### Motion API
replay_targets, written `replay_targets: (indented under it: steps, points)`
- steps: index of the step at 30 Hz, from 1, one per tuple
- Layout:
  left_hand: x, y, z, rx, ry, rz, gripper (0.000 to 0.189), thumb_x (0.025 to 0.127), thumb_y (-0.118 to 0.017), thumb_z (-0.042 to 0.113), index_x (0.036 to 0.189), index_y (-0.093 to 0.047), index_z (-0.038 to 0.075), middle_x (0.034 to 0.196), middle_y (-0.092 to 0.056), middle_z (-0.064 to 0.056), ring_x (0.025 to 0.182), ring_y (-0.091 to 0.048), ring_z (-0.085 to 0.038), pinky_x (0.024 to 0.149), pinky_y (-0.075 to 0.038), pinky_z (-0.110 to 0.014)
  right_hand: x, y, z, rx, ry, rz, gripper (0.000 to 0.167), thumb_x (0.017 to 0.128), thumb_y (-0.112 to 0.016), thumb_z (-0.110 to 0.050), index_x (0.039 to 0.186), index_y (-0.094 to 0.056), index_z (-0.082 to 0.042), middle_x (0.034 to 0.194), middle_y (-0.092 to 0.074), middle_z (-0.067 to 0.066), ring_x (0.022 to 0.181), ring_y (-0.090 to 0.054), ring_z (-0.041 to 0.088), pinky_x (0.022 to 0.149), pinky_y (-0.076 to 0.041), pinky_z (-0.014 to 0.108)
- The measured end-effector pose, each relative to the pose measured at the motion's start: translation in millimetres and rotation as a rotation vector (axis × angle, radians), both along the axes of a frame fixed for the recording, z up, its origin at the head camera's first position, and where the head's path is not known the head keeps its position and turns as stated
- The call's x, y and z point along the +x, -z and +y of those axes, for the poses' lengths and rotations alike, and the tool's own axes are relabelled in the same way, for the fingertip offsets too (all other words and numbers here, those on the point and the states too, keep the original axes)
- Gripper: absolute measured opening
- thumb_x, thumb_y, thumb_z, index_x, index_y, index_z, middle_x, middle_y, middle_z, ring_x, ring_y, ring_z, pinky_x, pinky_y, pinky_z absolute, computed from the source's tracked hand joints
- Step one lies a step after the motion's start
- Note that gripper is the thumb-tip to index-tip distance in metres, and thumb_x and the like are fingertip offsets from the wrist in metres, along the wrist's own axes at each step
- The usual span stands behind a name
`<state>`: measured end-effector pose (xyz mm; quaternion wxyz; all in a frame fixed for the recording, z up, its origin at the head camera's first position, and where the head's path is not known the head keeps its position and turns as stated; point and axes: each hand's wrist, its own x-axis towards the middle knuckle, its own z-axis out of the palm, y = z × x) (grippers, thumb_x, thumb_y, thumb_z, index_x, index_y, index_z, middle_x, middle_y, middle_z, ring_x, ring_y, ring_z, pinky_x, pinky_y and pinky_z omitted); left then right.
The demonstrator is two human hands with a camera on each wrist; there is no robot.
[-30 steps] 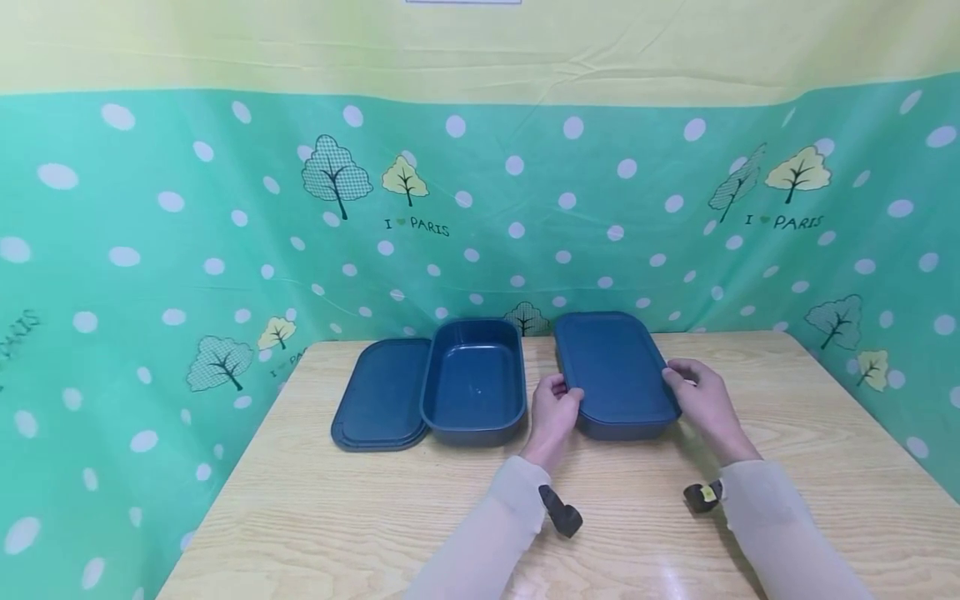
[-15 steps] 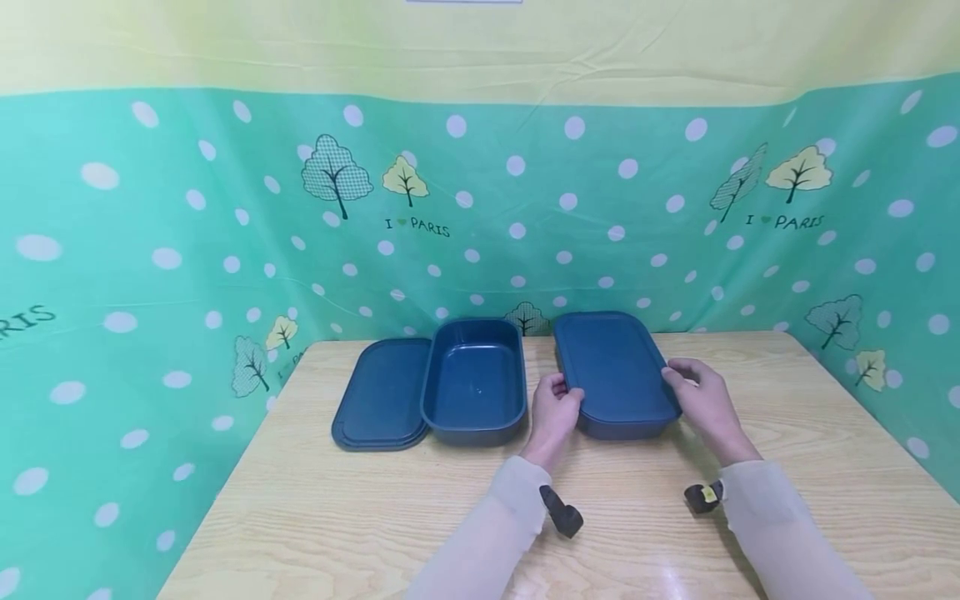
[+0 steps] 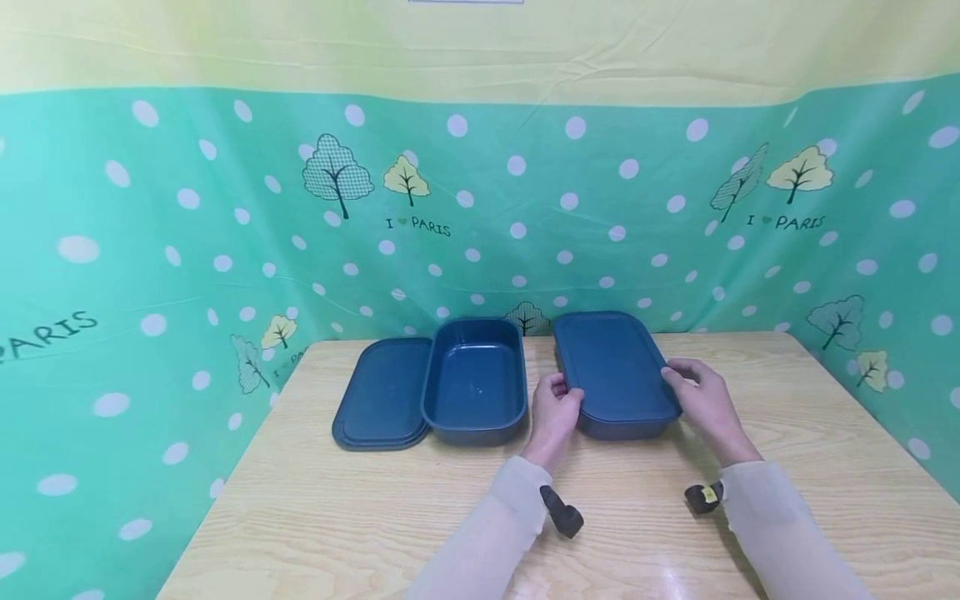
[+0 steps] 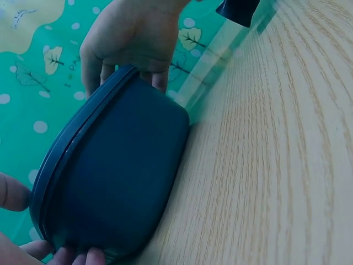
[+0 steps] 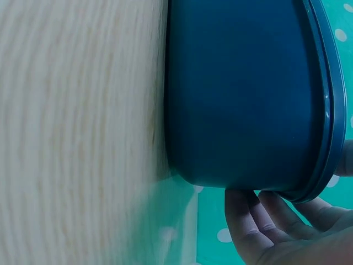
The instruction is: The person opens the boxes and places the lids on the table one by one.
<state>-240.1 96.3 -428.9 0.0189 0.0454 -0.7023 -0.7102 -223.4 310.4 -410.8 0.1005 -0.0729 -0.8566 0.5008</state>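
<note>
A dark blue food container (image 3: 624, 430) stands on the table at the right, its matching lid (image 3: 618, 367) seated on top. My left hand (image 3: 553, 417) holds its near left side, thumb at the lid's edge and fingers against the wall. On the opposite side my right hand (image 3: 705, 404) holds it the same way. In the right wrist view, the fingers (image 5: 242, 221) touch the container's wall (image 5: 248, 94) below the lid's rim, with the thumb (image 5: 346, 158) over at the lid. The left wrist view shows the lid's rim running all along the container's side (image 4: 116, 165).
Left of the hands stands a second blue container (image 3: 474, 436), uncovered. Another blue lid (image 3: 386, 392) lies beside it, close to its left wall. Behind the wooden table (image 3: 337, 517) hangs a green dotted curtain (image 3: 480, 225), which also runs along both sides.
The curtain at the left has shifted and its folds lie differently. Both hands, the containers and the lids have stayed in place.
</note>
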Motion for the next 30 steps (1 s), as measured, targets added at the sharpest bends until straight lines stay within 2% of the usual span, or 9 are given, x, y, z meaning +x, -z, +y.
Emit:
replay_targets:
  steps: [12,30]
  points:
    - [-0.6,-1.8,-0.7,-0.051,0.028,-0.023,0.049,0.085,-0.066,0.009,0.13,-0.051,-0.002,0.113,-0.059,-0.009,0.106,-0.056,-0.024,0.091,-0.048,-0.035,0.2,-0.1,1.2,0.043,-0.012,-0.021,0.058,0.101,-0.041,-0.037,0.139,-0.038,0.006,0.137,-0.041,0.03,0.126,-0.039,0.044,0.097,-0.037,0.056]
    - [1.4,-4.2,-2.1,-0.08,0.034,0.011,0.045,0.085,-0.064,0.009,0.128,-0.053,-0.002,0.113,-0.059,-0.009,0.108,-0.055,-0.027,0.094,-0.046,-0.038,1.9,-0.3,-1.1,0.025,-0.039,-0.004,0.053,0.099,-0.048,-0.03,0.137,-0.041,0.007,0.136,-0.043,0.028,0.123,-0.044,0.04,0.093,-0.044,0.047]
